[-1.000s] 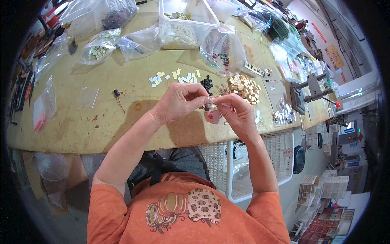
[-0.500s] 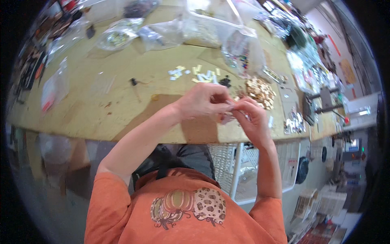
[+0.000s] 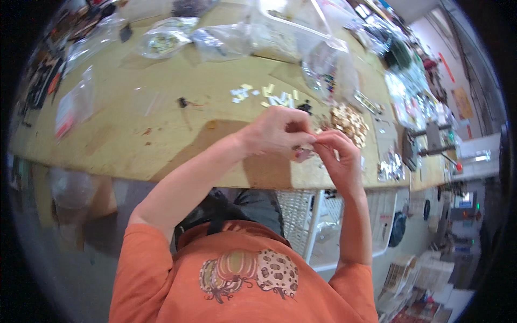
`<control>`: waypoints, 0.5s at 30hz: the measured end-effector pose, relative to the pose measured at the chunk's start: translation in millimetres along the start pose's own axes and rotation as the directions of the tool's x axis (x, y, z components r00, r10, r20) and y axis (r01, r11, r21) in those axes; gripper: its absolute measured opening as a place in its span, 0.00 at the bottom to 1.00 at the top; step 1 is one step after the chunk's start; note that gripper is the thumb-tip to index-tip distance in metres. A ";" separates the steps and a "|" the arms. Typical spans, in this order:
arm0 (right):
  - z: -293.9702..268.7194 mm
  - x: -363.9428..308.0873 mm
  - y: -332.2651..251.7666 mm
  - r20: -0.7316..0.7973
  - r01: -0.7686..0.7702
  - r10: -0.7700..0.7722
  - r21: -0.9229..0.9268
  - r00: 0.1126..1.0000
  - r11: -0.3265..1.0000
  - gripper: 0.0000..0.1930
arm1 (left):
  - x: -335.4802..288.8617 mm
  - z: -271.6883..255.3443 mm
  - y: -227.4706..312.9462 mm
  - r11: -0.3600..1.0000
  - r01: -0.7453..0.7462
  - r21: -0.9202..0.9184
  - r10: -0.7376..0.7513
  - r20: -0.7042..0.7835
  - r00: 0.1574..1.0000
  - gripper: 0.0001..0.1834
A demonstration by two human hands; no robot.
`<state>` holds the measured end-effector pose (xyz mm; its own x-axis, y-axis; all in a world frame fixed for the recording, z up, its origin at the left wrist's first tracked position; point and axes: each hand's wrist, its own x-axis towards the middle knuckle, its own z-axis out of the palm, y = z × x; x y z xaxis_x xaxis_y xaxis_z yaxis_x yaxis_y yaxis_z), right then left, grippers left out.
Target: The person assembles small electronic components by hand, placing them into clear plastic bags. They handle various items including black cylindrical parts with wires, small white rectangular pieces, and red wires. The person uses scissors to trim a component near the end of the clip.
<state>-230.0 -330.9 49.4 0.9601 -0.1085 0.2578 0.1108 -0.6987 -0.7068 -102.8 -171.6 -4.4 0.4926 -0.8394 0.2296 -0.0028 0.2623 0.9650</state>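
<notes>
Above the front part of the table, my left hand (image 3: pixel 280 131) and my right hand (image 3: pixel 340 153) meet, fingertips pinched together. Between them is a small, shiny, see-through piece with pinkish-red spots, which looks like a small plastic bag (image 3: pixel 302 155); my fingers cover much of it. Just beyond my right hand lies a heap of small light-wood pieces (image 3: pixel 350 125). Small black parts (image 3: pixel 305 106) lie past my left hand's knuckles. Farther back are scattered white and pale-yellow rectangular pieces (image 3: pixel 280 99).
Clear bags (image 3: pixel 164 40) and a clear plastic bin (image 3: pixel 293 21) line the back. A bag with a red item (image 3: pixel 74 107) lies at left, a small dark object with a wire (image 3: pixel 183 102) mid-table. At right stands a metal hand-lever device (image 3: pixel 431 141). A white basket (image 3: pixel 323 237) stands below the edge.
My hands stay pinched at the same place, with the right fingertips slightly closer to the left ones. The table has shifted a little in the picture as the view moved.
</notes>
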 end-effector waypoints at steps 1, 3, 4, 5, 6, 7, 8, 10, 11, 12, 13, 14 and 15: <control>-0.7 0.6 -3.0 -0.002 -0.075 0.076 0.070 0.997 0.995 0.04 | 0.3 -0.7 -2.0 1.000 0.003 0.010 -0.003 -0.021 1.000 0.06; -1.9 -3.4 -3.9 -0.002 -0.228 0.237 0.275 0.971 0.934 0.04 | 3.4 -0.9 -4.6 0.999 0.019 0.035 -0.017 -0.065 0.998 0.06; -2.5 -3.2 -4.2 0.006 -0.254 0.269 0.344 0.963 0.904 0.04 | 3.4 -1.0 -5.1 0.999 0.017 0.034 -0.015 -0.061 0.998 0.06; -3.8 -4.7 1.4 0.020 -0.259 0.268 0.341 0.963 0.904 0.04 | 3.6 -0.7 -4.6 0.999 0.014 0.033 -0.012 -0.060 0.998 0.06; -5.5 -5.3 4.2 0.020 -0.259 0.268 0.342 0.963 0.903 0.04 | 4.2 -0.1 -4.2 0.999 0.010 0.033 -0.008 -0.061 0.998 0.06; -3.8 -4.8 6.3 0.027 -0.258 0.266 0.349 0.964 0.901 0.04 | 3.2 -1.2 -4.2 0.999 0.001 0.033 0.000 -0.048 0.999 0.06; -2.2 -4.1 7.1 0.035 -0.257 0.262 0.356 0.965 0.899 0.04 | 2.9 -0.9 -4.6 1.000 0.003 0.015 -0.002 -0.044 0.999 0.06; -1.0 -3.1 6.3 0.073 -0.241 0.232 0.416 0.970 0.877 0.04 | 2.9 0.3 -5.9 1.000 0.004 -0.023 -0.005 -0.031 1.000 0.05; 0.3 -3.5 11.2 0.082 -0.227 0.212 0.413 0.974 0.882 0.04 | 2.8 0.6 -5.8 1.000 0.017 -0.025 -0.018 -0.025 1.000 0.05; 0.8 -4.1 14.0 0.090 -0.213 0.193 0.410 0.977 0.887 0.04 | 2.6 0.6 -5.6 0.999 0.029 -0.026 -0.030 -0.018 0.999 0.05; 0.3 -3.9 14.3 0.086 -0.212 0.194 0.398 0.977 0.893 0.04 | 2.9 0.3 -5.3 0.999 0.040 -0.028 -0.041 -0.012 0.999 0.05; -0.1 -4.1 14.4 0.081 -0.212 0.196 0.385 0.977 0.898 0.03 | 2.9 0.9 -5.0 0.999 0.028 -0.024 -0.028 -0.015 0.999 0.05; -0.7 -4.4 14.6 0.075 -0.211 0.198 0.372 0.977 0.904 0.03 | 2.5 2.3 -4.8 1.000 0.016 -0.020 -0.016 -0.017 1.000 0.05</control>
<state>-232.7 -341.2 38.4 0.9795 -0.1914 0.0631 -0.0071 -0.3457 -0.9383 -103.5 -176.0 -8.2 0.5072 -0.8354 0.2118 0.0226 0.2586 0.9657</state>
